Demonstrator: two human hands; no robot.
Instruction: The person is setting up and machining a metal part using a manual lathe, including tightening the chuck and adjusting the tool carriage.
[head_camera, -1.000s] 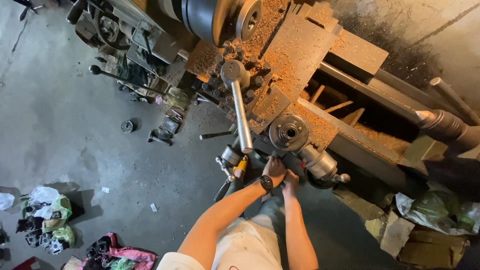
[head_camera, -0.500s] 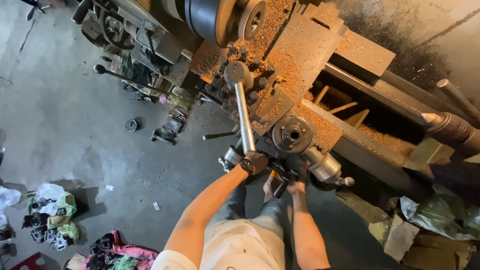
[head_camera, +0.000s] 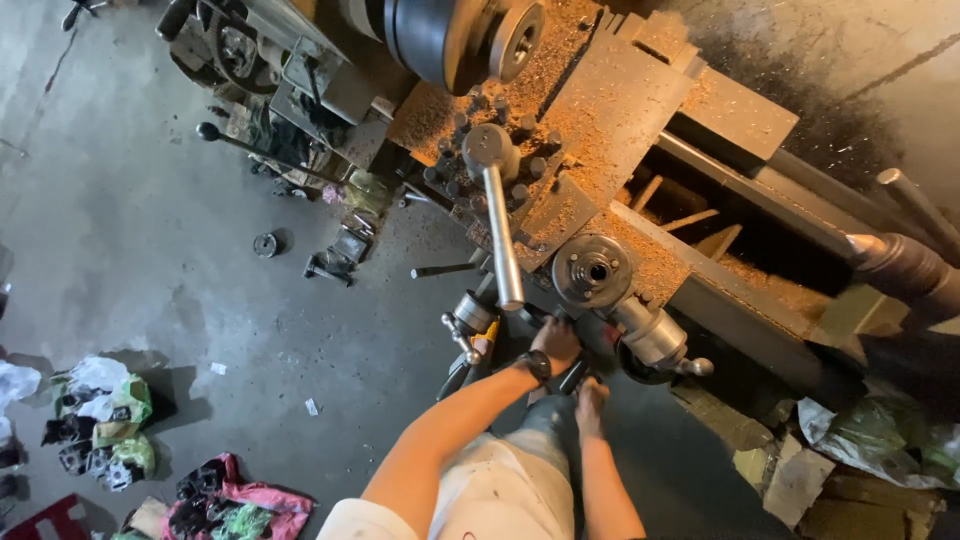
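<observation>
Grey concrete floor (head_camera: 150, 250), big chip-covered lathe (head_camera: 620, 130) above both grips. Long steel lever (head_camera: 500, 235) runs up from my left grip (head_camera: 556, 343), which rests closed at its lower end. Right grip (head_camera: 590, 395) just below, curled on a dark handle; closure unclear.

At about 8 o'clock on the floor lies a heap of crumpled plastic bags (head_camera: 100, 410), white and green. At 7 o'clock is a pink bag (head_camera: 245, 500), and at 4 o'clock a greenish plastic bag (head_camera: 880, 435) beside flat brown cardboard pieces (head_camera: 790, 480).
</observation>
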